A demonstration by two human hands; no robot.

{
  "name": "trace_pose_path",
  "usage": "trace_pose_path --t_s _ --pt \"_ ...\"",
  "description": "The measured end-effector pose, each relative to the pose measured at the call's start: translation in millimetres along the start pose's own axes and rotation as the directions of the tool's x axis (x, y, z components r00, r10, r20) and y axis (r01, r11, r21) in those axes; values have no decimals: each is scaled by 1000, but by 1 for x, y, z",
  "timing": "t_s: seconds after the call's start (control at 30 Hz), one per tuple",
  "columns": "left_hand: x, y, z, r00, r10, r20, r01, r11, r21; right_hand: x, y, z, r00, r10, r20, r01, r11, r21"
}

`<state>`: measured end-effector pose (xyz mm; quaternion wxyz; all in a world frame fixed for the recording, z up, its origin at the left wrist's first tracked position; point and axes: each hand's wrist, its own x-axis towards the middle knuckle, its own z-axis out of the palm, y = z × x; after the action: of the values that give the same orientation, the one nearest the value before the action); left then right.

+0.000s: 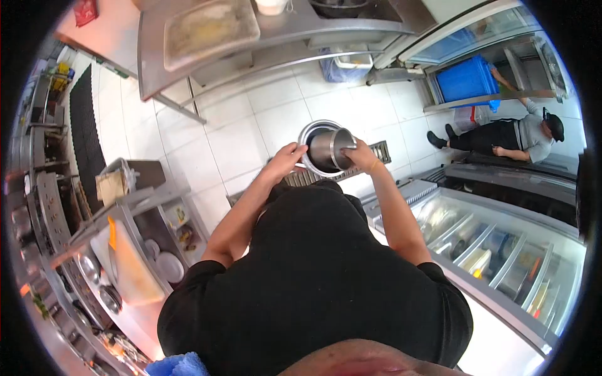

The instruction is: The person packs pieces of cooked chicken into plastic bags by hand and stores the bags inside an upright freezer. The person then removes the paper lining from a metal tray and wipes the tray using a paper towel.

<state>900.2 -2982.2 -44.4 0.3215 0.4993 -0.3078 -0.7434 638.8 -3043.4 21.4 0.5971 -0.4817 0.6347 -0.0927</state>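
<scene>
Head view, left hand [286, 160] gripping round metal bowl [308, 133], right hand [362, 156] clasping cylindrical steel cup [324, 149]

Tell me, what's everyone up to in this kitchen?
Someone in a black shirt has a round metal pot by its rim in the left hand, while the right hand grips a metal cup at the pot's opening. Whether the cup is partly inside or just above isn't clear, nor is what either holds. Off to the right, another person has a hand at a blue bin.
</scene>
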Motion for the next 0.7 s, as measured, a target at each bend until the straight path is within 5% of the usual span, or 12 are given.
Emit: trace_pose_path --t_s 0.07,0.17,0.27,0.37,0.47,0.53,0.6,0.63,0.67,0.7 --pt "25 65 -10 989 48 142 -61 994 87 34 -6 -24 989 -136 -55 142 979 144" --pt "53 140 -34 958 155 239 -181 979 93 99 -15 -51 964 -132 -230 221 878 425" --pt "81 182 -75 966 215 142 -226 972 67 151 -75 -93 965 21 -263 118 856 503" --pt "109 154 -149 961 253 -112 -227 952 205 249 -121 -150 924 40 -379 212 773 598" --pt "111 87 -226 801 364 -474 40 759 650 373 -179 -241 928 54 -369 164 829 534" --pt "87 23 -264 700 302 -647 344 652 676 444 -242 -278 865 64 -498 254 799 545" --pt "41 -42 -272 598 190 -779 459 715 527 538 -276 -328 861 24 -508 305 775 553" --pt "18 -53 -260 640 -34 -768 609 631 480 557 -310 -336 875 101 -474 175 846 504" --pt "1 -78 -239 463 -341 -818 577 817 -14 585 -325 -348 862 77 -500 165 891 423" --pt "-15 -101 -218 227 -604 -764 378 777 -503 613 -343 -355 852 39 -522 167 924 343"
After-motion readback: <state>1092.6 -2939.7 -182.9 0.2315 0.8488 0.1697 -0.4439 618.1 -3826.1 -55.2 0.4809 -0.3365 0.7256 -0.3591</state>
